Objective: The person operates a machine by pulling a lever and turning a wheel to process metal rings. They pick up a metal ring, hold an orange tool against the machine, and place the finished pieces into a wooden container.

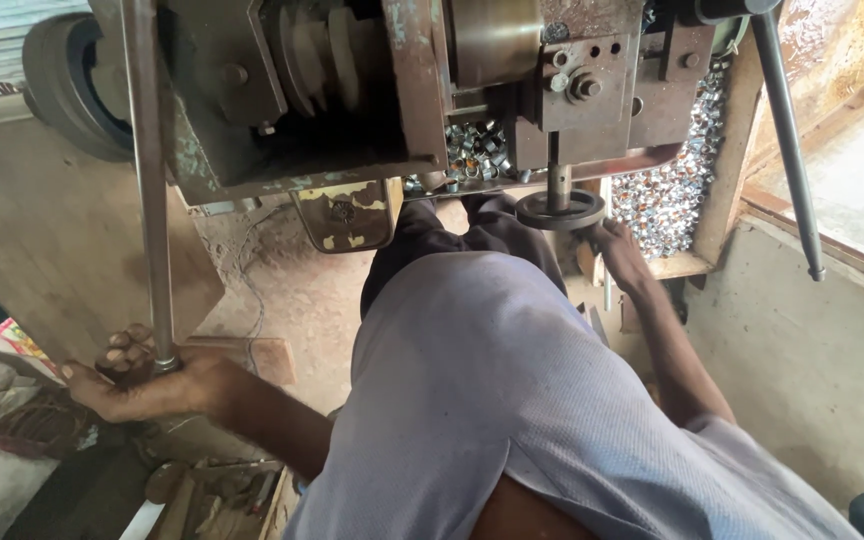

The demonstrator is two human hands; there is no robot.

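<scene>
The left hand (137, 375) wraps its grip around the lower end of a long steel lever (147, 180), low at the left. The right hand (620, 255) rests against a small dark handwheel (559, 210); its grip cannot be made out. Above stands a worn machine (402, 90), with shiny metal rings (667, 190) heaped behind.

Rusty metal machine bed (592, 160): heap of small shiny metal rings (477, 150) at its middle, more along its right edge.

My left hand (137, 375) hangs low at full arm's stretch, fingers curled shut in a grip — my right hand (620, 252) reaches forward, elbow bent, its fingers hidden from me.
</scene>
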